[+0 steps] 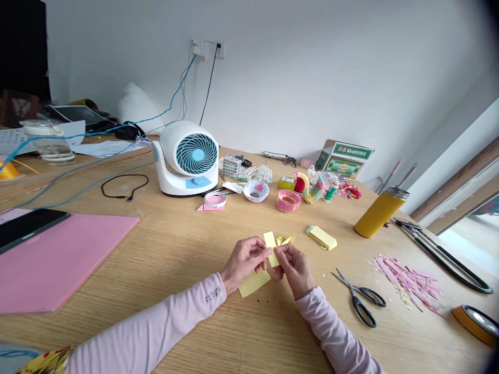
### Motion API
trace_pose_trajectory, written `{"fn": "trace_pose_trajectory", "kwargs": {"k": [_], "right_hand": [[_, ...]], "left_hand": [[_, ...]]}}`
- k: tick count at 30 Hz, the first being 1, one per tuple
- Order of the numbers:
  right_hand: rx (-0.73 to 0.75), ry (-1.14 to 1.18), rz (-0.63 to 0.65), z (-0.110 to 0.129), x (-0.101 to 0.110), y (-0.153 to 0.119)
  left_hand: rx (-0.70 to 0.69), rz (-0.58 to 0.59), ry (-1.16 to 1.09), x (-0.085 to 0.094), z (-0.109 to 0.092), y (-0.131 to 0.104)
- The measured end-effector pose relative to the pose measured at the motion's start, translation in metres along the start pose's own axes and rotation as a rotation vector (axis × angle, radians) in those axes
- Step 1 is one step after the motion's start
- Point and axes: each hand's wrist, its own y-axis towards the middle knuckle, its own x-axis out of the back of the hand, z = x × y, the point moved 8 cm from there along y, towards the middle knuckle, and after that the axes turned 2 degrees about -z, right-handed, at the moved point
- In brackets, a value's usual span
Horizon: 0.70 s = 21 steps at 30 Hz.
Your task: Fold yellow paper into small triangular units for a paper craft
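Observation:
Between my two hands is a small strip of pale yellow paper (270, 240), held upright above the table. My left hand (246, 259) pinches its left edge with thumb and fingers. On the other side my right hand (293, 264) pinches the same strip, thumb in front. A larger yellow paper piece (254, 283) lies flat beneath my left hand. Just behind my right hand sit some folded yellow paper pieces (286, 240). Farther right is a stack of yellow paper strips (323, 237). Open scissors (360, 295) with black handles lie to the right of my right hand.
Pink paper scraps (409, 280), a yellow tumbler (382, 212) and a tape roll (477, 323) are on the right. A white fan (189, 158) stands behind, beside paper cups (256, 191). Pink sheets (78, 249) bearing a phone (33, 226) lie left. Blue cables (117, 125) cross the left side.

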Motion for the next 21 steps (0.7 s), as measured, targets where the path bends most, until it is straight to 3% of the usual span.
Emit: {"fn": "trace_pose_trajectory", "kwargs": {"k": [4,14,21], "right_hand": [[0.040,-0.037,0.012,0.004,-0.001,-0.002],[-0.017,-0.071,0.156,0.007,-0.013,-0.006],[0.023,-0.221,0.160,0.014,0.006,-0.001]], "left_hand": [[0.017,0.017,-0.035,-0.002,0.001,0.000],[0.007,0.004,0.024,0.002,0.005,0.001],[-0.045,0.034,0.128,0.005,-0.005,0.003]]}}
